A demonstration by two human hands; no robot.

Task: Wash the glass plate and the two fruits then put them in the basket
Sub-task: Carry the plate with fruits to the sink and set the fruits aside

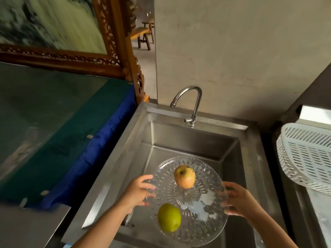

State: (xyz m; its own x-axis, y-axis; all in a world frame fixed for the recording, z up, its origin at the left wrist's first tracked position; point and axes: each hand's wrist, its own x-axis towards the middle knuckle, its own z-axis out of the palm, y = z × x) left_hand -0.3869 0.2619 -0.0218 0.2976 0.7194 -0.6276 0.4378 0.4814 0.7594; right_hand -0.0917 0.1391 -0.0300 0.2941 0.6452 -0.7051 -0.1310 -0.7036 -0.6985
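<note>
Two hands, left hand (138,191) and right hand (236,201), grip a clear ribbed glass plate (206,224) carrying a yellow-red apple (184,176) and a green fruit (169,217).

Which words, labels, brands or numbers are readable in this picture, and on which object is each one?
None. No readable text appears on the glass plate, the two fruits, the white basket, the faucet or the sink. The framed painting is blurred and shows no legible writing.

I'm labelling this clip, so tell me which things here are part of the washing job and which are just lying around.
Part of the job: glass plate, held by left hand and right hand; yellow-red fruit; green fruit; sink; tap; white basket.
Just there: framed painting; blue cloth; wooden stool.
</note>
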